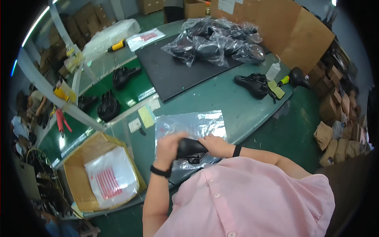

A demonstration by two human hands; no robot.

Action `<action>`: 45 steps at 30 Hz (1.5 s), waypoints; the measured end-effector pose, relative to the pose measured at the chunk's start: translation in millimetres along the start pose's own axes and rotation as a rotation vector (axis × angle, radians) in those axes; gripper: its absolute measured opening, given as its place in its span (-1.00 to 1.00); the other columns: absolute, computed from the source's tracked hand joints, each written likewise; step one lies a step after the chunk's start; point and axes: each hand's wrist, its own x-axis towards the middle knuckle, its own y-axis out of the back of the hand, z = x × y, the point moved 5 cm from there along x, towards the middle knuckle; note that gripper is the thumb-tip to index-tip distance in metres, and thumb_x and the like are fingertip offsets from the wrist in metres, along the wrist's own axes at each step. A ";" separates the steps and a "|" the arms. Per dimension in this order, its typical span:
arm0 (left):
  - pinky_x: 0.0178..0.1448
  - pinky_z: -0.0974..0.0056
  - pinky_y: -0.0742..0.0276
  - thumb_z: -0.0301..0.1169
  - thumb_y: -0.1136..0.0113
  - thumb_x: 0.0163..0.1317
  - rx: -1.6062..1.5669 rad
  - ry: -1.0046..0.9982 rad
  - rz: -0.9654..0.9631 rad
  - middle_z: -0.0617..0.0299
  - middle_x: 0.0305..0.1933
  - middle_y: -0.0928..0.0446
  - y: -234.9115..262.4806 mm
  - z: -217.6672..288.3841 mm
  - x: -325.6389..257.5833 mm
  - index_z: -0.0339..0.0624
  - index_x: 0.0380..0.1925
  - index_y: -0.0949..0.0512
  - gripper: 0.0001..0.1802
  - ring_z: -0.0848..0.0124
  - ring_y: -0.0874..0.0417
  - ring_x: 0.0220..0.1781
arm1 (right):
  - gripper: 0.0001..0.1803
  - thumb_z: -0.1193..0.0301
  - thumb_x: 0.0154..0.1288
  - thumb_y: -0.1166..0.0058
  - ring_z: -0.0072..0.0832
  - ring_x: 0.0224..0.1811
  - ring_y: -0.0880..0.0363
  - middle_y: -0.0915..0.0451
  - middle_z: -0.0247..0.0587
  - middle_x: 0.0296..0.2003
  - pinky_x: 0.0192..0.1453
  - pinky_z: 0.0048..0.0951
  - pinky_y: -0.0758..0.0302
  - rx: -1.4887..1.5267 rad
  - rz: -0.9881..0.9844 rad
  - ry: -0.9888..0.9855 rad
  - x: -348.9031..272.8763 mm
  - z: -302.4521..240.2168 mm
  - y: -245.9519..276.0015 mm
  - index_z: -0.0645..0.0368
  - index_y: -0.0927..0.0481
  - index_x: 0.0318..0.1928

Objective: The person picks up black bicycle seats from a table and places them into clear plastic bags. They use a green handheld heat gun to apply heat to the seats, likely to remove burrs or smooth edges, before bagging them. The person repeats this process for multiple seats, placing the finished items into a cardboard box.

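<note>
A black bicycle saddle (191, 147) is held close to my body at the table's near edge, its rails and underside fittings showing below. My right hand (216, 146) grips its right end, with the fingers closed over the top. At the saddle's left end is my left hand (169, 149); motion smears its fingers, so their grip cannot be made out. Beneath and beyond the hands, a clear plastic bag (189, 123) lies flat on the green table (244, 114).
Bagged saddles (217, 43) are heaped on a black mat (173, 81). A loose saddle (252, 85), a squeeze bottle (273, 72) and a yellow-green cloth (276, 90) lie right. At left, a carton (75, 173) holds printed plastic bags (110, 177); more saddles (108, 106) sit behind it.
</note>
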 end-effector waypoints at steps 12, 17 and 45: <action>-0.20 0.29 -0.58 -0.52 -0.20 0.19 -0.284 -0.021 -0.380 0.11 -0.32 -0.68 -89.2 98.9 16.1 -0.23 -0.19 -0.65 -0.82 0.32 -0.72 -0.29 | -0.50 0.31 0.16 -0.29 -0.47 -0.19 -0.54 -0.61 -0.12 -0.18 -0.10 -0.40 -0.52 1.329 0.340 -0.485 23.0 92.1 -33.8 0.39 -0.49 0.01; -0.17 0.31 -0.55 -0.43 -0.15 0.27 -0.477 0.310 -0.507 0.08 -0.29 -0.64 -96.9 83.0 63.6 -0.20 -0.16 -0.64 -0.82 0.25 -0.66 -0.32 | -0.40 0.32 0.02 -0.35 -0.47 -0.33 -0.56 -0.63 -0.19 -0.38 -0.28 -0.35 -0.54 1.044 0.418 -0.404 58.4 160.2 -22.4 0.36 -0.47 0.05; 0.43 -0.29 0.10 0.05 -0.20 0.10 0.636 0.946 -0.304 0.16 0.39 -0.28 -44.2 -209.3 -62.3 0.14 0.26 -0.40 -0.31 -0.01 -0.15 0.45 | -0.40 0.43 0.15 0.03 -0.17 0.34 -0.23 -0.35 -0.08 0.23 0.32 0.04 -0.22 -0.079 0.648 0.165 701.0 137.2 43.6 0.18 -0.28 0.26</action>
